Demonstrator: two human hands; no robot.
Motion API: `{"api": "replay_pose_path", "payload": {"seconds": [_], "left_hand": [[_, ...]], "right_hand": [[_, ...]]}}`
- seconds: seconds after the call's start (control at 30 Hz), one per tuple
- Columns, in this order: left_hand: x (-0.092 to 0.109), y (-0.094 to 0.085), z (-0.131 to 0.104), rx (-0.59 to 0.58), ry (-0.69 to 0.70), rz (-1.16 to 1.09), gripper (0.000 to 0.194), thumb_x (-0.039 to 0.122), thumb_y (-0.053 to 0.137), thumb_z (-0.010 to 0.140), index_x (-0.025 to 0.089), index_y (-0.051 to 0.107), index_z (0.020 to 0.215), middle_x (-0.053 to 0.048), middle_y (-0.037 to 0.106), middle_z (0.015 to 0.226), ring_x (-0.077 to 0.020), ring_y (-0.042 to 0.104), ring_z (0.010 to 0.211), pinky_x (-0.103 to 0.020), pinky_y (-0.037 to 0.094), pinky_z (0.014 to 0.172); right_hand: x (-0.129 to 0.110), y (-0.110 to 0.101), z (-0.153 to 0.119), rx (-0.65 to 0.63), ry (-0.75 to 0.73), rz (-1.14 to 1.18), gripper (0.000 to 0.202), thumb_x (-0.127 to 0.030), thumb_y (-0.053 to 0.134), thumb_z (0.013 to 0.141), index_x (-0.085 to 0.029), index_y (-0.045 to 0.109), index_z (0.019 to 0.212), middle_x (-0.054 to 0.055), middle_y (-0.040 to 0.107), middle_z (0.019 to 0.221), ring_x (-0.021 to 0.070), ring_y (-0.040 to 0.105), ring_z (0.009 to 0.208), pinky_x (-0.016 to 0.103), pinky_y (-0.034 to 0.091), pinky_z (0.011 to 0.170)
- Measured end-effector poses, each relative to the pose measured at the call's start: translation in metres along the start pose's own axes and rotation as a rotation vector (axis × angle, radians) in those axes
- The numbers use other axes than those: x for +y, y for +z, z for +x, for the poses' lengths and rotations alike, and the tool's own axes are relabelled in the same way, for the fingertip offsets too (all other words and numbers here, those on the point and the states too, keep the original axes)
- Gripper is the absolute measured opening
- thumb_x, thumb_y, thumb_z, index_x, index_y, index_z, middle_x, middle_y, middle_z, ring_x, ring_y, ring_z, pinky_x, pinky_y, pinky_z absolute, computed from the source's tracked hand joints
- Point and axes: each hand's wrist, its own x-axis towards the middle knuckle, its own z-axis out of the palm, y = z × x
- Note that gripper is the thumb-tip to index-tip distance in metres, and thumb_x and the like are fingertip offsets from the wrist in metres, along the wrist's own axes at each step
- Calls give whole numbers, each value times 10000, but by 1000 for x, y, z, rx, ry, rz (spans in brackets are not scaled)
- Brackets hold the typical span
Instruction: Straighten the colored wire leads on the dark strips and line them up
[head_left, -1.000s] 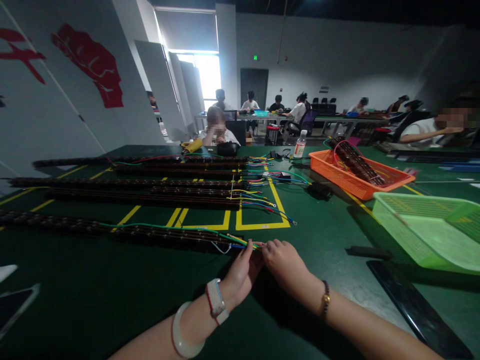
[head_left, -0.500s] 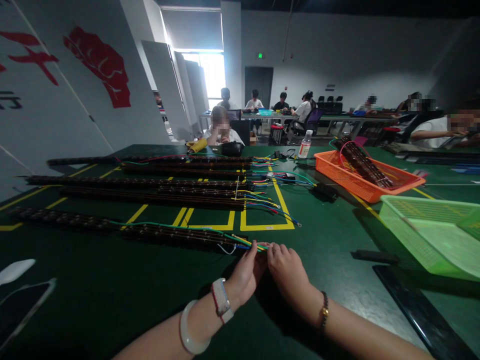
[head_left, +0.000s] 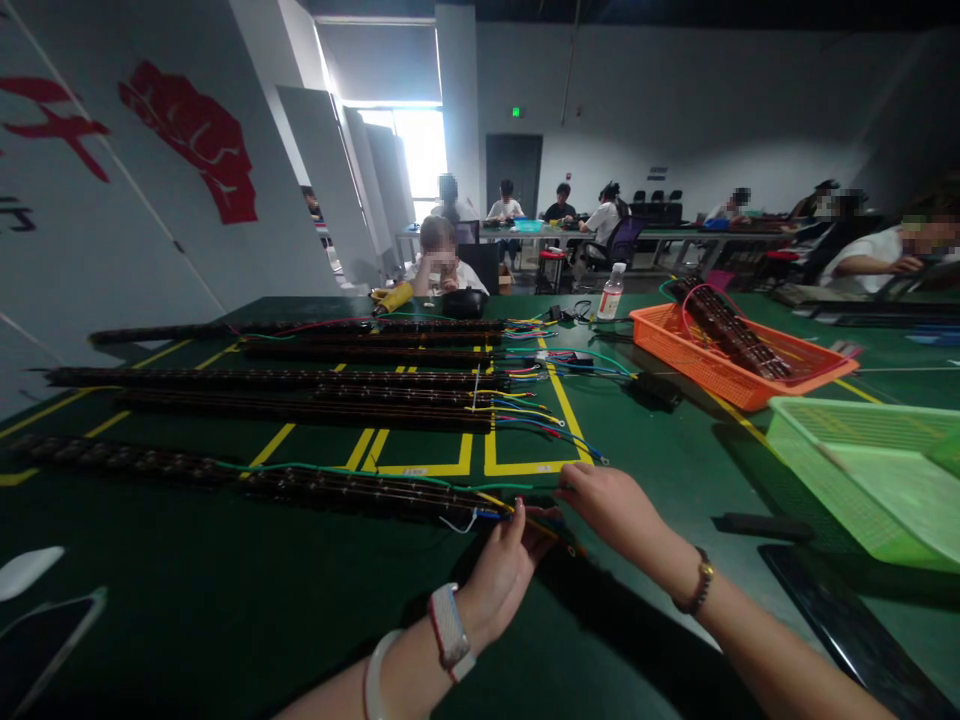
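A long dark wire harness point(head_left: 337, 492) lies across the near part of the green table, with colored wires leaving its right end. At that end, my left hand point(head_left: 504, 575) is closed around the bundle of wires, a yellow wire point(head_left: 495, 501) among them; a ring terminal point(head_left: 571, 550) pokes out past the fingers. To the right and slightly higher, my right hand point(head_left: 619, 508) pinches the end of a green wire point(head_left: 517, 487), which runs taut back along the harness. A white zip tie point(head_left: 459, 523) loops loosely below the harness end.
More dark harnesses point(head_left: 300, 378) lie in rows on yellow-taped table markings. Right of them are an orange basket point(head_left: 701, 362) holding a harness, a green basket point(head_left: 847, 480), a black flat panel point(head_left: 847, 620) and a bottle point(head_left: 611, 295). A person point(head_left: 442, 260) sits across the table.
My right hand has moved right and slightly up, away from my left hand, drawing the green wire apart from the others. My left hand stays on the bundle.
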Motion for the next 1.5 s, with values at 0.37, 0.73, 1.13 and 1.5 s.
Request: {"api": "replay_pose_path", "payload": {"seconds": [0.37,0.73,1.13,1.5], "left_hand": [[1,-4,0,-19,-23,-13,234,336,458,915,138,581,903,-142,658,1082,-244,551,1152,-432,333,1064],[2,-3,0,-39,-34,13,234,311,417,933,137,570,904,-154,657,1110,-239,569,1132,-423,346,1056],[5,-1,0,-68,-49,22,233,316,404,939,145,560,913,-144,646,1136,-234,558,1149,-420,346,1062],[7,-2,1,-77,-76,4,246,338,455,917,128,576,959,-175,601,1206,-245,520,1194,-425,305,1087]], "right_hand": [[23,65,17,247,-1,33,222,-274,494,931,-192,631,777,15,652,719,134,585,646,249,302,580],[28,72,26,322,44,80,167,-271,510,924,-213,659,874,18,672,765,158,581,721,261,318,647],[30,72,50,254,132,260,186,-343,567,888,-231,694,811,21,698,815,181,615,768,268,380,664],[41,52,8,319,-34,457,205,-352,523,911,-209,663,956,66,657,918,185,591,852,317,435,763]]}}
